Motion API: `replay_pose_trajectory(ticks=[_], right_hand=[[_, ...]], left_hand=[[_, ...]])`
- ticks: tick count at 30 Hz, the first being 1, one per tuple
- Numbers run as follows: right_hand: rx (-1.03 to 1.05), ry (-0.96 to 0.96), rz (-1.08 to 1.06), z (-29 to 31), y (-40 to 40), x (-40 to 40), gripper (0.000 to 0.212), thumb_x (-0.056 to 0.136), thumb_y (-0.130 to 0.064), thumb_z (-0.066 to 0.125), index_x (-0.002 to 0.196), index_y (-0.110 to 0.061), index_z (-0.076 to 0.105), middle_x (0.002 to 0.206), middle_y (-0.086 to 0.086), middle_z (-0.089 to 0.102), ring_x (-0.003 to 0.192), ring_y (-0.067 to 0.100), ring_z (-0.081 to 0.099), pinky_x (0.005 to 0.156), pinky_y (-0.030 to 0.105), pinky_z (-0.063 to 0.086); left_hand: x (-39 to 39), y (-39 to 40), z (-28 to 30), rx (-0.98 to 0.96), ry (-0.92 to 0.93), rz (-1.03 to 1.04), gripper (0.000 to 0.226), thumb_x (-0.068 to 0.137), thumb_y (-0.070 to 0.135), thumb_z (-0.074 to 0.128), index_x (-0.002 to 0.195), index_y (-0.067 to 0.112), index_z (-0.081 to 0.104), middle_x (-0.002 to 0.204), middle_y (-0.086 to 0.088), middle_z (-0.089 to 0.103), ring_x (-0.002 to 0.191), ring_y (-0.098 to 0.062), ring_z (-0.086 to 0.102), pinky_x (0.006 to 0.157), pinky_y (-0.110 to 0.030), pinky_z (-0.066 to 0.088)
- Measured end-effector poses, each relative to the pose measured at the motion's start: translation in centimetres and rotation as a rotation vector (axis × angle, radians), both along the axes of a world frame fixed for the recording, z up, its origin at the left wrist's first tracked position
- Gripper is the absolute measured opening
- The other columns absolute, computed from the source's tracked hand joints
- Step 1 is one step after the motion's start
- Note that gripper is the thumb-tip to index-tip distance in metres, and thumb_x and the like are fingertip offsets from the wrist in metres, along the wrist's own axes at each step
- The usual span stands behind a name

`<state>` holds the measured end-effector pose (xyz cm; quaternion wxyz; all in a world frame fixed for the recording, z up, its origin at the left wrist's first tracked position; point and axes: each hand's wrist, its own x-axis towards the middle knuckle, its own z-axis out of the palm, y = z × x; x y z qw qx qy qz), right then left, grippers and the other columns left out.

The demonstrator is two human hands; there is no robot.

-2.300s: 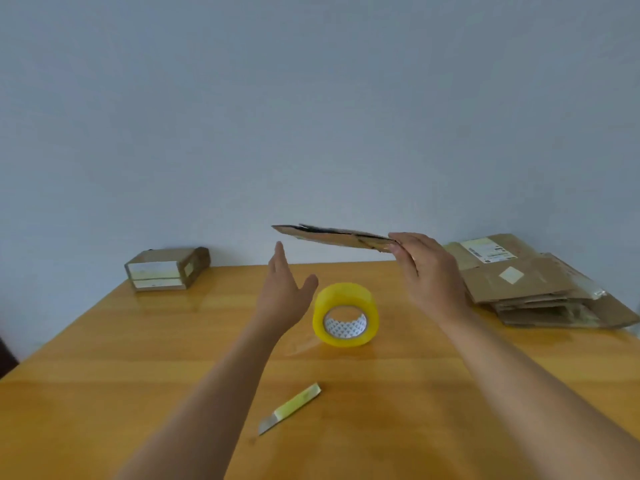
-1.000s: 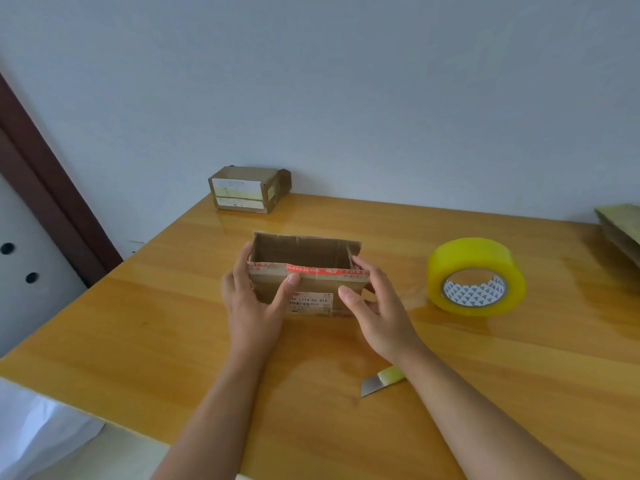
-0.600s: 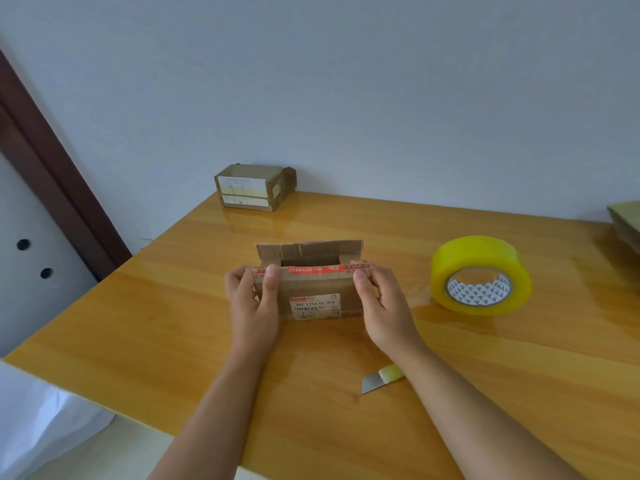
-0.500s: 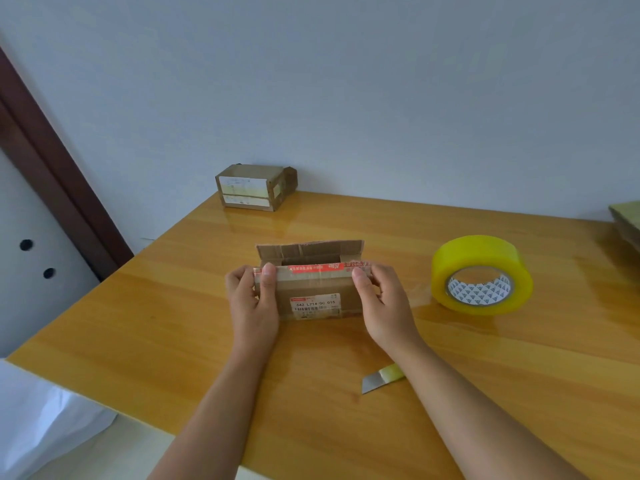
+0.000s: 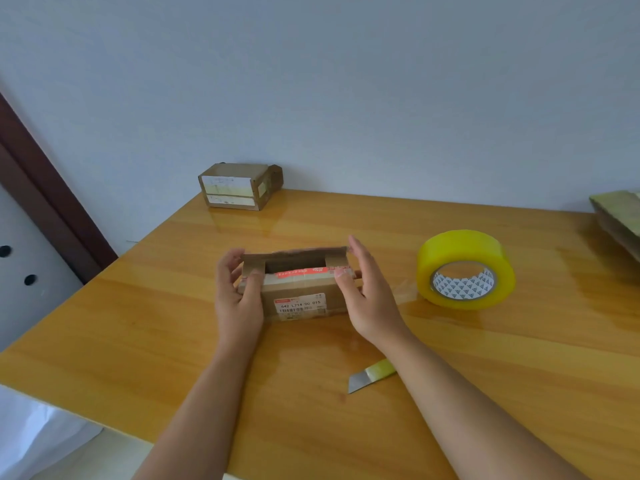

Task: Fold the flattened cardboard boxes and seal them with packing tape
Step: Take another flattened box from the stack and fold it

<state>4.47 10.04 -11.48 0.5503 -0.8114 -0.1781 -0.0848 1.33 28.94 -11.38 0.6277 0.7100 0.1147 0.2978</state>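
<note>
A small brown cardboard box (image 5: 299,299) with a white label and a red tape strip stands on the wooden table (image 5: 138,323). Its top is partly folded and a dark gap still shows. My left hand (image 5: 239,299) grips the box's left end, fingers curled over the far corner and thumb on the near flap. My right hand (image 5: 367,299) is at the right end, thumb pressing the near flap and straight fingers touching the far flap. A yellow roll of packing tape (image 5: 465,270) stands on edge to the right of the box.
A utility knife (image 5: 370,374) lies on the table just under my right forearm. A folded, taped box (image 5: 239,186) sits at the back left against the wall. Flattened cardboard (image 5: 620,216) pokes in at the right edge. The table's left edge drops off near a door frame.
The flattened box has been opened up and set on the table. Over the last half second my fingers have reached up to the far flap, which now leans over the opening.
</note>
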Motion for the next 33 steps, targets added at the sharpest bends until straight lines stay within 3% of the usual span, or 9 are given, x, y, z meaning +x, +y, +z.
replay_pose_trajectory(ticks=[5,9,14,19,22,26,30,33], right_hand=[[-0.046,-0.114,-0.013,-0.9,-0.3,0.4,0.041,0.102,-0.042,0.041,0.136,-0.022,0.053,0.144,-0.007,0.046,0.13,0.0,0.041,0.104,0.023,0.041],[-0.057,-0.16,-0.027,-1.3,-0.3,0.5,0.043,0.1,-0.044,0.043,0.13,-0.017,0.059,0.143,-0.004,0.049,0.128,0.003,0.046,0.096,0.007,0.036],[-0.085,-0.199,-0.063,-1.4,-0.4,0.6,0.045,0.1,-0.043,0.044,0.128,-0.013,0.063,0.143,-0.003,0.052,0.122,-0.002,0.047,0.093,0.002,0.036],[-0.171,-0.225,-0.101,-1.0,-0.3,0.2,0.05,0.101,-0.044,0.04,0.133,-0.012,0.06,0.146,-0.003,0.051,0.128,0.007,0.05,0.096,0.017,0.043],[-0.289,-0.242,-0.111,-0.6,-0.6,0.1,0.054,0.101,-0.047,0.035,0.138,-0.013,0.057,0.149,-0.003,0.048,0.13,0.012,0.051,0.095,0.023,0.048],[-0.567,-0.339,-0.149,1.3,-1.6,-0.4,0.057,0.103,-0.05,0.033,0.14,-0.011,0.054,0.143,0.002,0.054,0.127,0.024,0.052,0.092,0.04,0.055],[-0.684,-0.654,-0.337,3.8,-5.6,0.0,0.04,0.095,-0.034,0.046,0.112,-0.006,0.068,0.11,0.008,0.069,0.108,0.034,0.057,0.083,0.045,0.054],[-0.789,-0.585,-0.503,5.3,-9.4,0.4,0.044,0.089,-0.038,0.043,0.109,-0.01,0.07,0.113,0.008,0.067,0.121,0.037,0.052,0.09,0.048,0.047]], left_hand=[[0.0,0.1,-0.3,0.015,-0.004,0.044,0.015,0.099,0.017,0.057,0.101,0.031,0.053,0.124,0.018,0.06,0.115,-0.011,0.059,0.076,-0.031,0.057],[-0.2,0.2,-0.3,0.02,0.03,0.053,0.005,0.097,0.021,0.06,0.097,0.024,0.056,0.128,0.018,0.059,0.107,-0.009,0.062,0.07,-0.032,0.06],[-0.5,0.0,-0.2,0.053,0.068,0.001,0.02,0.09,0.035,0.069,0.098,0.032,0.051,0.138,0.014,0.052,0.111,-0.013,0.061,0.072,-0.036,0.061],[-1.1,0.6,-0.3,0.163,0.112,-0.101,0.063,0.066,0.056,0.08,0.118,0.041,0.047,0.13,0.012,0.053,0.114,-0.014,0.058,0.085,-0.039,0.058],[-1.0,1.4,-0.7,0.258,0.128,-0.132,0.058,0.059,0.067,0.081,0.107,0.048,0.054,0.135,0.019,0.047,0.119,-0.018,0.054,0.088,-0.046,0.057],[-1.1,1.4,-0.6,0.294,0.129,-0.104,0.048,0.059,0.061,0.078,0.1,0.049,0.056,0.135,0.018,0.046,0.121,-0.019,0.052,0.093,-0.048,0.054],[-1.3,1.0,-0.3,0.282,0.121,-0.068,0.054,0.063,0.054,0.077,0.11,0.033,0.06,0.133,0.013,0.047,0.12,-0.019,0.052,0.095,-0.047,0.054],[-1.3,0.8,-0.2,0.277,0.101,-0.025,0.053,0.066,0.051,0.075,0.112,0.03,0.057,0.13,0.012,0.048,0.117,-0.016,0.05,0.097,-0.045,0.052]])
